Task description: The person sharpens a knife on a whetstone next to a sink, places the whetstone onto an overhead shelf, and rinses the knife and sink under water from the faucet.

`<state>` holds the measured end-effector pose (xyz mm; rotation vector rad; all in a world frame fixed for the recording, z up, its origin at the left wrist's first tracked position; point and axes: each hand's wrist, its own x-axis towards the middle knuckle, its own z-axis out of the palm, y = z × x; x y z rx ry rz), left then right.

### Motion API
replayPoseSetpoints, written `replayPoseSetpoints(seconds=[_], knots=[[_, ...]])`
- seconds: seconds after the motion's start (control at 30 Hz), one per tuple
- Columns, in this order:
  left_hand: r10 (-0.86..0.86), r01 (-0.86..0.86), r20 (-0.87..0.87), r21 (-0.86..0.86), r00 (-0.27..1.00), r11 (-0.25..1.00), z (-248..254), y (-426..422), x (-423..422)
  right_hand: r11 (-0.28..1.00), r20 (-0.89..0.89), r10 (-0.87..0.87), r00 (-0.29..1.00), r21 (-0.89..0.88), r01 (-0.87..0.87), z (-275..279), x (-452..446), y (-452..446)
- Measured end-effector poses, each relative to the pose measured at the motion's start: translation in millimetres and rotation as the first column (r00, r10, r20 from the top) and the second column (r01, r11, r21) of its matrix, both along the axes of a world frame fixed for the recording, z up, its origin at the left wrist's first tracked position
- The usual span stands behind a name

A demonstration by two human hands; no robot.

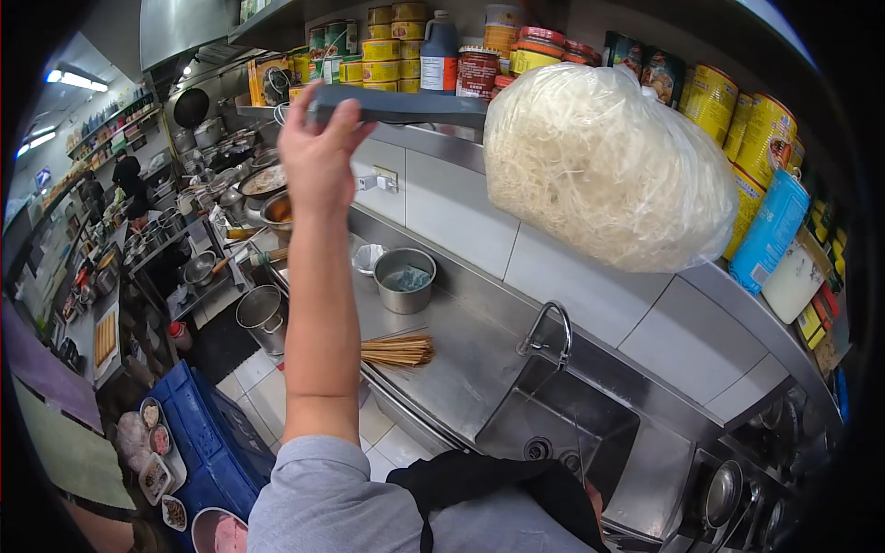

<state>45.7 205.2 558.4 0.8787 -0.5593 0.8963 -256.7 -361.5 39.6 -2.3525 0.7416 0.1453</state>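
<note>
My left hand (318, 134) is raised to shelf height, its fingers and thumb closed around the near end of a long, flat dark grey thing (415, 106). Its far end disappears behind a large clear plastic bag of pale, thin dried noodles (608, 170). That bag bulges out at the shelf's front, and I cannot tell what supports it. Of my right side, only a strip of skin (594, 502) shows past the black apron, by the sink's edge. The fingers there are hidden.
Tins (383, 51), a dark jug (440, 55) and jars crowd the shelf. Below are a steel sink (590, 405) with a tap (553, 336), a steel pot (406, 281) and a bundle of wooden sticks (398, 350). A blue bin (207, 433) stands at left; people work farther back.
</note>
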Motion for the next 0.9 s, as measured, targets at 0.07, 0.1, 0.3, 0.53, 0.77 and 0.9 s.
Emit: replayPoseSetpoints(seconds=[0.07, 0.1, 0.3, 0.53, 0.77, 0.9], knots=[[-0.042, 0.043, -0.075, 0.014, 0.996, 0.999, 4, -18, 19, 1.0, -0.001, -0.006, 1.0, 0.0, 0.006, -7, -2, -2], [-0.026, 0.029, -0.11, 0.027, 0.994, 0.999, 7, -26, 22, 1.0, 0.01, 0.002, 1.0, -0.02, -0.002, -6, -2, -1], [-0.094, 0.116, -0.178, 0.122, 0.98, 0.986, 6, -6, 57, 1.0, 0.103, 0.005, 0.995, 0.005, -0.005, -22, -7, -5], [-0.04, 0.08, -0.177, 0.224, 0.983, 0.971, 9, 30, 63, 0.995, -0.006, -0.079, 0.997, -0.056, 0.079, 7, -5, 14], [-0.021, 0.128, -0.269, 0.388, 0.963, 0.913, 23, -9, 59, 0.997, 0.03, 0.022, 0.999, -0.07, -0.019, -4, 1, 2], [0.381, -0.053, -0.305, 0.716, 0.873, 0.696, 39, -1, 42, 0.999, 0.05, 0.029, 0.998, -0.023, -0.028, -23, -2, -9]])
